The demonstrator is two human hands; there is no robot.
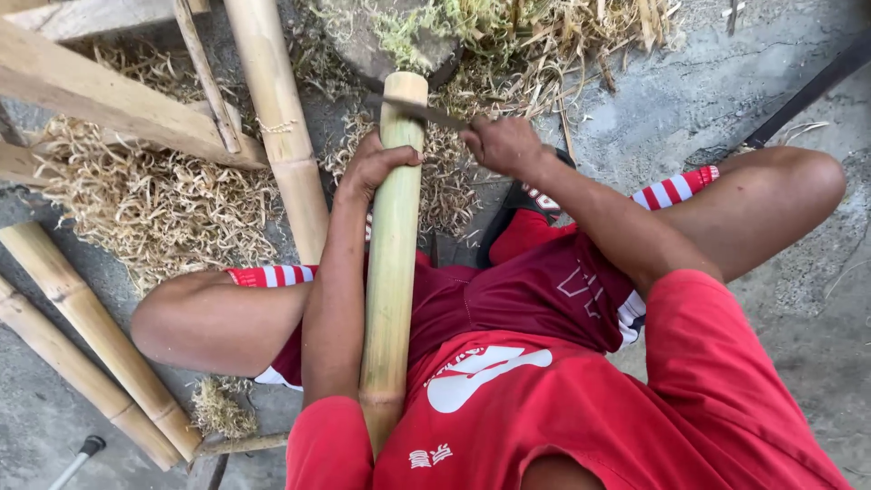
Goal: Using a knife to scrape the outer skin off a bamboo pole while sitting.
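Bamboo was the thing both hands worked on. 1 long green-yellow bamboo pole (392,263) lay along the person's middle, between the 2 bent knees. Its far end rested near a stump (399,41) with dry grass on top, and its near end sat against the red shirt.

The left hand (372,168) wrapped around the pole near the top, fingers closed tight on it. The right hand (499,143) was closed around the handle of a dark knife (419,111). The blade lay across the pole just above the left hand.

That looked like the biggest danger. The blade and the left thumb were very near each other. If the knife slipped on the smooth skin of the pole, it could have slid down into those fingers. If it jumped off the side, it might have gone toward a bare knee. The pole was round too, so it could have rolled if the grip went loose.

Room was tight. Another bamboo pole (277,118) stood just beside the left arm, and a wooden frame (109,95) sat past it. Piles of shavings (154,200) covered the ground there. 2 more poles (86,345) lay by the left knee. The right side had more open ground, grey concrete (798,308), so the right elbow could swing freely that way.
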